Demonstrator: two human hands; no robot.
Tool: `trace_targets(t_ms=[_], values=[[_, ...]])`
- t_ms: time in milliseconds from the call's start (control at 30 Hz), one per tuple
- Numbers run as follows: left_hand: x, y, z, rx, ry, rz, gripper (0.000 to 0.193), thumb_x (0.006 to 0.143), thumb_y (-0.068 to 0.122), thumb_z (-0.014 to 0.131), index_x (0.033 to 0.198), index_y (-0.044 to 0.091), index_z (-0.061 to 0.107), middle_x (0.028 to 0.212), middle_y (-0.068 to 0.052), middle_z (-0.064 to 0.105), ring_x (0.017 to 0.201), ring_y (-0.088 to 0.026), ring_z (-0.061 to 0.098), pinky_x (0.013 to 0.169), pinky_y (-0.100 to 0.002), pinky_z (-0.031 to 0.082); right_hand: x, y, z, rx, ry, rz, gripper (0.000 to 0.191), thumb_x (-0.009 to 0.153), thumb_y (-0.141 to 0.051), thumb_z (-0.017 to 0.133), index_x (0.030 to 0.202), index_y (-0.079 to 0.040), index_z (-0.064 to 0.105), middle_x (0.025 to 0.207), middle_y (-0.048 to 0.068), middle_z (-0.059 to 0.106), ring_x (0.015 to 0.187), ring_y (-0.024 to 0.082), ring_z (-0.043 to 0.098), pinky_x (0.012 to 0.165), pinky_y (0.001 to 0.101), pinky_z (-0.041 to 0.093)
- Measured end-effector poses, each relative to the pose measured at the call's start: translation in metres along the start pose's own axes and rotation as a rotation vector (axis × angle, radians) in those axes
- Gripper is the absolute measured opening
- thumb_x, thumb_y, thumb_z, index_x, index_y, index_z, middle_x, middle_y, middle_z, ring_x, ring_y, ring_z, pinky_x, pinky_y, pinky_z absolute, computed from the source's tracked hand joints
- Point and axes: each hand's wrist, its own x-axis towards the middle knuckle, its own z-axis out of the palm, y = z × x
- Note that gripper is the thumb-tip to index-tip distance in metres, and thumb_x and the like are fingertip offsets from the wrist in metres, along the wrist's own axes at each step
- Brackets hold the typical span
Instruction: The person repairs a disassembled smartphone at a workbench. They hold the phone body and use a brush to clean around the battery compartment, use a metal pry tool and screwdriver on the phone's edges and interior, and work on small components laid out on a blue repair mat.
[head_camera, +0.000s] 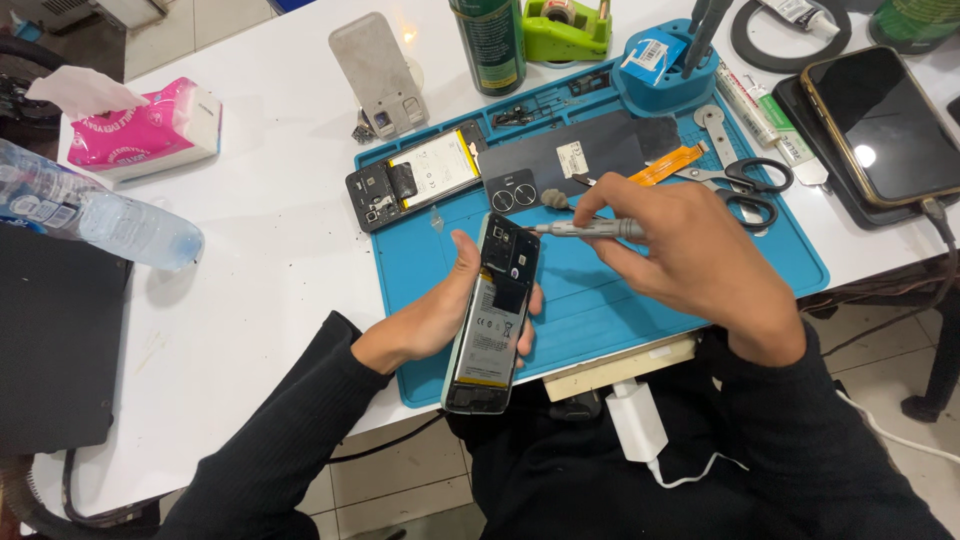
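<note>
Opened phone (492, 320) in left hand (430, 315); pink tissue pack (150, 125) far left.

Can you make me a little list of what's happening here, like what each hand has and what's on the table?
Left hand: holds an opened phone, back cover off, battery showing
Right hand: holds a grey screwdriver, tip at the phone's upper end
Work surface: blue repair mat on a white table
On the mat: second opened phone, dark back cover, scissors
Off the mat: pink tissue pack, plastic water bottle, green tape dispenser
Right edge: dark-screened phone
</note>
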Motion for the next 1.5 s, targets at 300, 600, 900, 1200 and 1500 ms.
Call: trace_targets(t_ms=[300,600,900,1200,1500], values=[[0.001,0.010,0.010,0.037,0.053,0.001,0.109,0.077,0.089,0.006,0.149,0.012,0.036,0.091,-0.006,0.062,0.080,-0.020,0.072,0.075,-0.042,0.066,0.004,0.011,-0.002,-0.052,0.021,-0.045,0.024,0.087,-0.030,0.079,0.100,-0.010,0.076,0.078,0.009,0.076,0.064,0.023,0.072,0.055,0.0320,0.050],[0.004,-0.004,0.007,0.007,0.053,0.007,0.104,0.080,0.088,0.005,0.146,0.014,0.035,0.095,-0.009,0.063,0.081,-0.021,0.072,0.074,-0.043,0.067,0.001,0.003,-0.011,-0.105,-0.145,0.203,0.050,0.082,-0.036,0.087,0.123,-0.017,0.066,0.064,0.012,0.068,0.058,0.025,0.069,0.056,0.0365,0.050],[-0.001,0.004,0.007,-0.057,0.074,0.043,0.103,0.080,0.087,0.006,0.135,0.009,0.043,0.097,-0.012,0.064,0.080,-0.023,0.073,0.072,-0.044,0.066,0.000,-0.004,-0.008,-0.008,-0.015,0.056,0.050,0.083,-0.022,0.080,0.123,-0.006,0.056,0.059,0.009,0.056,0.049,0.023,0.058,0.048,0.0372,0.041],[0.000,0.004,0.004,-0.053,0.055,0.035,0.106,0.078,0.089,0.006,0.132,0.007,0.047,0.096,-0.013,0.066,0.080,-0.023,0.074,0.073,-0.043,0.067,0.000,0.004,-0.005,0.040,0.014,0.034,0.047,0.088,-0.020,0.078,0.126,-0.008,0.053,0.063,0.009,0.057,0.054,0.020,0.056,0.051,0.0345,0.041],[0.002,0.005,0.004,-0.051,0.061,0.035,0.108,0.077,0.089,0.006,0.139,0.008,0.043,0.103,-0.012,0.065,0.083,-0.023,0.074,0.073,-0.045,0.068,0.001,0.006,-0.007,0.002,-0.052,0.099,0.028,0.087,-0.025,0.076,0.108,-0.008,0.073,0.058,0.010,0.064,0.045,0.020,0.058,0.046,0.0340,0.042]])
